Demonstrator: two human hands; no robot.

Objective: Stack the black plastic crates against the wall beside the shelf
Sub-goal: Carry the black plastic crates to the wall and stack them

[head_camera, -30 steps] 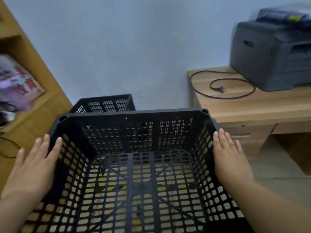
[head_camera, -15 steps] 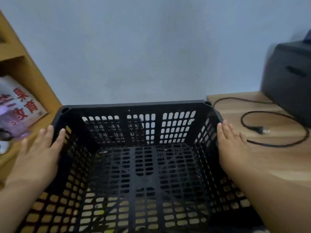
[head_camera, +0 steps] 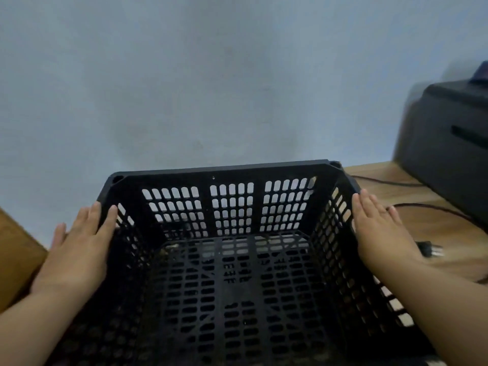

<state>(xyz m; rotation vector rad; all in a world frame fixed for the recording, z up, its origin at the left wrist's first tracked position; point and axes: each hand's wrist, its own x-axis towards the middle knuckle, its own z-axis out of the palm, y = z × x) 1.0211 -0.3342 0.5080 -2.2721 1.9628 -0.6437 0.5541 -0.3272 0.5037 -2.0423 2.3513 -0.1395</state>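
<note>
Pale grey-blue plaster wall (head_camera: 211, 88) fills the upper half of the head view. Held up before it, open side upward, is a black perforated plastic crate (head_camera: 229, 273), its far rim level and its slotted base seen from above. The left hand (head_camera: 79, 249) is laid flat against the outside of the crate's left wall, fingers spread and pointing away; the right hand (head_camera: 380, 231) is pressed flat against the outside of the right wall, fingers extended and close together. At the left edge a corner of brown wooden shelf (head_camera: 15, 249) is visible just beside the left hand. On the right, a light wooden desk (head_camera: 375, 175) carries a dark grey printer (head_camera: 446, 149), blurred, and a black power cable (head_camera: 427, 210) whose plug lies near the right wrist.
</note>
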